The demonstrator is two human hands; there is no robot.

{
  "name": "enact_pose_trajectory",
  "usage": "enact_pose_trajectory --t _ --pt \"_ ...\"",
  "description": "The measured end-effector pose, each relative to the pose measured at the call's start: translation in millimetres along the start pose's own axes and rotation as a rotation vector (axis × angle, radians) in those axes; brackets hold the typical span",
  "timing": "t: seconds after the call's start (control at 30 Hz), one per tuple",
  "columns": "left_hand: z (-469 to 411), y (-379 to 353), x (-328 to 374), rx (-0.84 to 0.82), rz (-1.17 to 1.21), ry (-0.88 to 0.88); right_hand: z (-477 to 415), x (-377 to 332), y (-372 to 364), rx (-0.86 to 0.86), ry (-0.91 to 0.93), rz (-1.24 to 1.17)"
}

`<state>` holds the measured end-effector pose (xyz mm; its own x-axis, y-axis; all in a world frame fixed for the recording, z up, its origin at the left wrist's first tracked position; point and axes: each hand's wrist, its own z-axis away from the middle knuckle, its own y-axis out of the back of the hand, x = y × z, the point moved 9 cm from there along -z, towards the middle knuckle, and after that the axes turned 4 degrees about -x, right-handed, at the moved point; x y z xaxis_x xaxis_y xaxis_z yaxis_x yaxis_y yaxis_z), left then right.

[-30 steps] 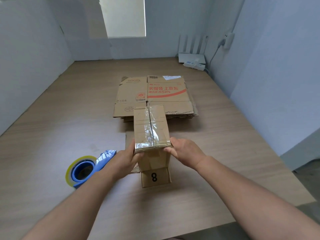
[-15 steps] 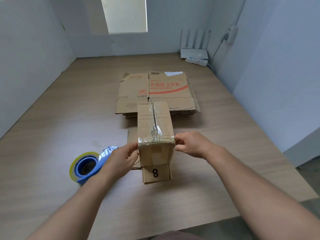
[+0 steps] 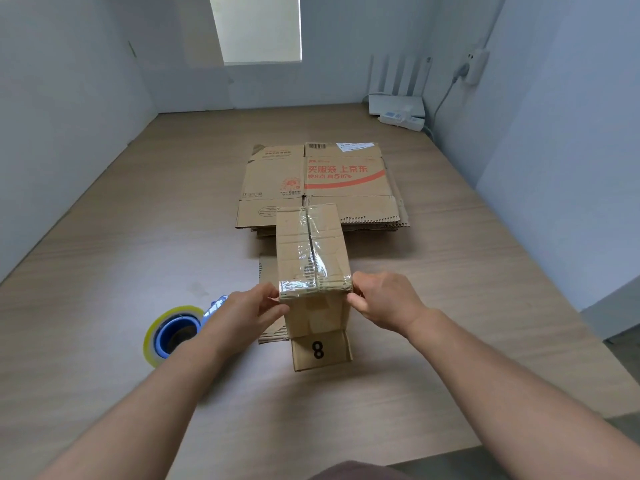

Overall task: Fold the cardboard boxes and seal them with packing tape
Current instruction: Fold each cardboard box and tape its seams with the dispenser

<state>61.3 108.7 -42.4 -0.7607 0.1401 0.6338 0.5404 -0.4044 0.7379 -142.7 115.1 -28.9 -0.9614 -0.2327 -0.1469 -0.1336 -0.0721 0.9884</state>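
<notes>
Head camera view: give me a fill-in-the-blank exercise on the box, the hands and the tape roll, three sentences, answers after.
The left hand and right hand both hold the small box, whose top seam is covered with clear ____. The flap at its foot bears the number ____. The tape roll lies on the table at the person's ____ side.
Missing words: tape; 8; left.

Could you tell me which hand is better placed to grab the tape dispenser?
Probably left: the left hand grips the box beside the tape dispenser; the right hand is across the box.
</notes>
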Motion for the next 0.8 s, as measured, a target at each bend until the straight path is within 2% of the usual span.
enact_pose_trajectory --t 0.1,0.27,0.4,0.57,0.7,0.8 --pt "-4.8 2.9 10.8 0.089 -0.098 -0.025 -0.1 1.5 -3.5 0.01 -0.038 0.003" --pt "-15.9 -3.0 11.5 0.038 -0.092 0.046 -1.4 3.2 -6.1 0.019 -0.066 -0.02" --pt "-22.3 -4.2 8.6 0.086 -0.11 0.102 -3.2 5.8 -6.3 0.047 -0.12 -0.051" --pt "-20.6 -3.1 8.7 0.085 -0.236 0.131 -8.8 10.1 -12.0 -0.054 -0.155 -0.075" --pt "-16.6 -12.6 0.6 -0.031 -0.359 0.192 -10.4 10.9 -13.8 -0.106 -0.16 -0.111" --pt "-7.6 -16.6 -6.1 -0.139 -0.142 0.203 -5.2 24.6 -11.5 -0.179 -0.13 -0.209"
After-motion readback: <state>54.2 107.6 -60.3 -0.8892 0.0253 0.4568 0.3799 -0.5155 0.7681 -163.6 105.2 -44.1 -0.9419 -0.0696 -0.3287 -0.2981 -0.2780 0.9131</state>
